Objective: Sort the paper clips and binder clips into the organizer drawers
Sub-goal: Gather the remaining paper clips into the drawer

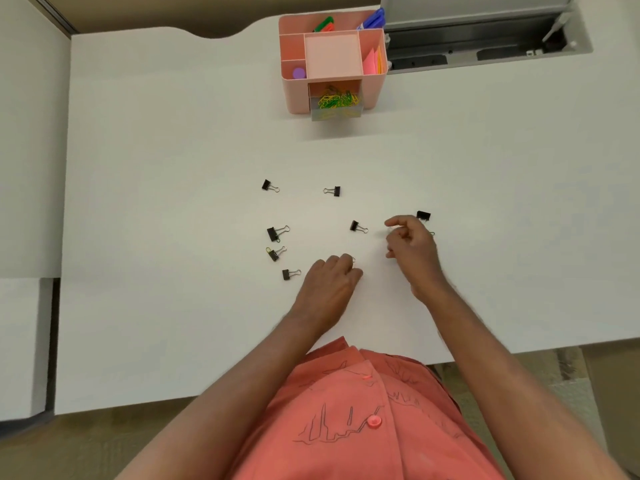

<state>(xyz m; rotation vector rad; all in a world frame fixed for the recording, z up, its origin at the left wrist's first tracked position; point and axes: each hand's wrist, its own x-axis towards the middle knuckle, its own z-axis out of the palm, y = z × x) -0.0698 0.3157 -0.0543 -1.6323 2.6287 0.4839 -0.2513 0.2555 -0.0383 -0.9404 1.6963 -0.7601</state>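
From the head view, a pink organizer [332, 60] stands at the far side of the white desk [173, 133], and everything else is placed from it. Its clear upper drawer [336, 102] is pulled out toward the person and holds a heap of yellow and green paper clips [337, 98]. Well nearer the person than the organizer, black binder clips lie scattered: one [266, 185] to the near left, one [335, 191] almost straight in front of the drawer, one [355, 226] nearer still, one [423, 215] off to the near right, and three more [273, 233] [273, 254] [286, 274] in a loose column on the left. A yellow-green paper clip [268, 250] touches the middle clip of that column. The left hand [329, 285] rests knuckles-up on the desk, fingers curled under; a bit of wire shows at its fingertips, but I cannot tell whether it holds anything. The right hand [410, 245] hovers beside it, closer to the organizer's right side, fingers curled with thumb and forefinger drawn together; what they pinch, if anything, is too small to tell.
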